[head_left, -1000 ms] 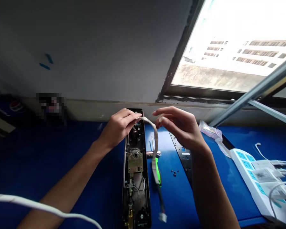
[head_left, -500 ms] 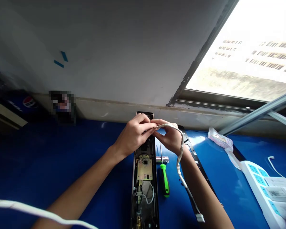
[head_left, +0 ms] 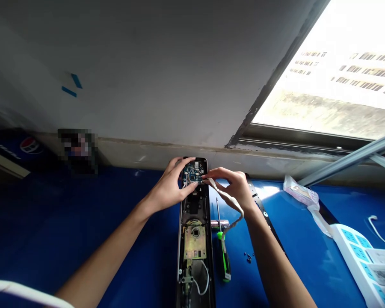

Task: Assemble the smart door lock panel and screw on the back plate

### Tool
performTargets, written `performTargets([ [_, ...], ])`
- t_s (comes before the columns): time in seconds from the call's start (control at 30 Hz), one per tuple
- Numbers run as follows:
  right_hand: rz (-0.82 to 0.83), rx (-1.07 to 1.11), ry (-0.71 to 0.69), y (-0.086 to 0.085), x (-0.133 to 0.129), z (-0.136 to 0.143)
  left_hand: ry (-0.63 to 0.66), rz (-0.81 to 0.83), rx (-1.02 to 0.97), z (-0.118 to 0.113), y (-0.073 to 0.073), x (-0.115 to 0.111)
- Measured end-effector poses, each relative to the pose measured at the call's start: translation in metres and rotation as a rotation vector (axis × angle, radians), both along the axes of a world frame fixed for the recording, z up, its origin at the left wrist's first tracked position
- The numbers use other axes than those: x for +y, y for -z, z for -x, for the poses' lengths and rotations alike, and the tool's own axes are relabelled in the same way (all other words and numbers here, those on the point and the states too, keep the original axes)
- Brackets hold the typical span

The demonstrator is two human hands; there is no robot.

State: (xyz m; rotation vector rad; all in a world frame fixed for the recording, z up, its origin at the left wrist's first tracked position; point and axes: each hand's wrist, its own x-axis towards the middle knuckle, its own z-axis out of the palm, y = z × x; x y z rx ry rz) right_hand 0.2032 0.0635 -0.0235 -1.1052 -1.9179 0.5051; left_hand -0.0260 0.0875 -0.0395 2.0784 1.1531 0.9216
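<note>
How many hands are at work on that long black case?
2. The left hand touches the far end of the case; the right hand holds the pale cable at the circuit board. No other hand shows.

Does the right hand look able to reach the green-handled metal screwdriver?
Probably yes: the screwdriver lies nearby, though the right hand pinches a white wrapped cable that partly covers the screwdriver.

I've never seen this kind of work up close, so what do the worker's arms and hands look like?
Human and bare: the left hand and right hand wear no gloves, and no rings or watches show. No sleeves cover the visible forearms.
</note>
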Motion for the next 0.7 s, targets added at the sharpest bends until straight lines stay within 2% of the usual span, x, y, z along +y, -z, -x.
performTargets([
  [0.27, -0.048, -0.089, -0.015, -0.003, -0.003, 0.0, -0.036, 0.043, -0.078, -0.011, 0.012, -0.001],
  [0.57, -0.094, -0.159, -0.014, -0.003, -0.004, 0.0, -0.025, 0.13, -0.12, -0.012, 0.01, -0.002],
  [0.7, -0.117, -0.207, 0.0, -0.002, -0.007, 0.003, -0.033, 0.105, -0.146, -0.012, 0.011, -0.001],
])
